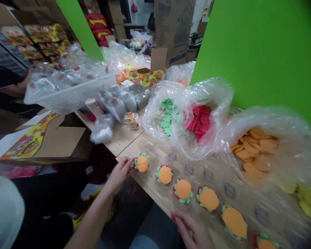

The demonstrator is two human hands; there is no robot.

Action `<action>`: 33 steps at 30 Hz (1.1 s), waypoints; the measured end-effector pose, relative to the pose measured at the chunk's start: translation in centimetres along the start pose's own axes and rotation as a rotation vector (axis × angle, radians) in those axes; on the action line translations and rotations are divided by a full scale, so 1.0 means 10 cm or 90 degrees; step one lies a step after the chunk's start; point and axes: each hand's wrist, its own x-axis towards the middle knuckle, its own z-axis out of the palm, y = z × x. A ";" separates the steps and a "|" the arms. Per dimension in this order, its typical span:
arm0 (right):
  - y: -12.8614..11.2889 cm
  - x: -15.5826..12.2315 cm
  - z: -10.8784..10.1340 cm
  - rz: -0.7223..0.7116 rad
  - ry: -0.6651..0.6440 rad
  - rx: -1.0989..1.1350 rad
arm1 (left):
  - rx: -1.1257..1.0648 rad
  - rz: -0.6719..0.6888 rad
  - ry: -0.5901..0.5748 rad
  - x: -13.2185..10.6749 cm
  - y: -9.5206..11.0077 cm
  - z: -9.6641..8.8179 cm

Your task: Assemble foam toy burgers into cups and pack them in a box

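My left hand (pixel 120 174) pinches the edge of a foam burger (pixel 142 163) at the near edge of the wooden table (pixel 126 145). Several more foam burgers, orange discs on green and red layers, stand in a row, such as one (pixel 183 189) near my right hand (pixel 193 230). That hand lies at the table edge, fingers slightly apart, with nothing visible in it. Small grey discs (pixel 188 169) sit beside the row. Clear bags hold green foam pieces (pixel 168 116), red foam pieces (pixel 199 121) and orange foam ovals (pixel 254 145).
A co-worker's hand (pixel 23 84) is by a tilted white plastic basket (pixel 69 91) of clear packets. Grey filled packets (pixel 119 103) lie on the table beyond a printed cardboard box (pixel 145 76). A flattened carton (pixel 28 145) lies left; a green panel (pixel 259 52) stands right.
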 end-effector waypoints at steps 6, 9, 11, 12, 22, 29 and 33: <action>-0.70 1.08 0.15 0.103 0.026 0.358 | -0.029 -0.112 -0.172 -0.31 0.30 -0.13; -0.78 1.05 0.09 -0.119 0.036 0.162 | -0.043 -0.174 -0.237 -0.37 0.35 0.02; -0.76 0.80 0.03 -0.295 0.002 -0.071 | -0.058 -0.210 -0.281 -0.37 0.37 0.14; -0.74 0.66 0.00 -0.357 -0.027 -0.179 | -0.062 -0.226 -0.308 -0.36 0.37 0.20; -0.36 0.01 -0.10 -0.385 0.081 -0.602 | -0.162 -0.246 -0.407 -0.54 0.22 0.79; -0.27 -0.57 -0.30 -0.197 0.247 -0.316 | -0.012 -0.120 -0.424 -0.95 -0.01 1.07; -0.10 -0.87 -0.49 0.065 0.107 -0.066 | 0.114 -0.139 -0.578 -1.18 -0.20 1.19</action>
